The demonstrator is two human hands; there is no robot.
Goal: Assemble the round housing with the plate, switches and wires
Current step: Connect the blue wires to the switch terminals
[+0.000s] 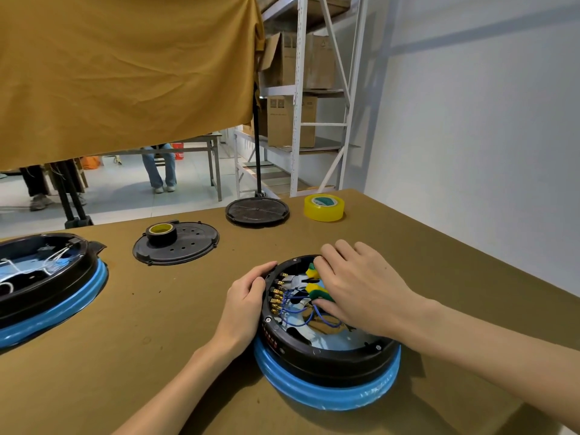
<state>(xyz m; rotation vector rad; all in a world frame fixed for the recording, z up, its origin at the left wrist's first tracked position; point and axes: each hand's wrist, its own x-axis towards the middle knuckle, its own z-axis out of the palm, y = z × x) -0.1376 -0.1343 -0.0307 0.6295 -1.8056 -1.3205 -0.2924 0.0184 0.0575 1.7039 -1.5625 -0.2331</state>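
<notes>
Round housing [329, 356]: black shell with a blue band round its base, open side up, standing on the near middle of the brown table [157, 309]. Inside, visible between the hands: a row of brass terminals [276, 296] along the left inner wall, thin blue wires [298, 312] looping from them across the interior, and yellow-and-green pieces [314, 288] towards the far side. What the yellow-and-green pieces are cannot be told.

Left hand [248, 296]: rests against the housing's left outer wall, fingers curled over the rim.

Right hand [354, 284]: lies palm down over the open housing, fingers spread a little and reaching down onto the yellow-and-green pieces. Whether the fingertips pinch anything cannot be told, as the hand covers them.

Second housing [47, 284]: same black shell and blue band, at the table's left edge, partly cut off by the frame; white wires show inside.

Perforated black disc [185, 246]: flat on the table, beyond and left of the worked housing. A roll of black tape [161, 235] with a yellow core sits on its left part.

Ribbed black disc [257, 211]: flat near the table's far edge, well apart from the housing.

Roll of yellow tape [324, 207]: standing flat just right of the ribbed disc, at the far edge.

Surroundings: an ochre cloth [125, 73] hangs beyond the table on the left; metal shelving [298, 105] with cardboard boxes [290, 120] stands by the pale wall. The legs of people show on the floor under the cloth.
</notes>
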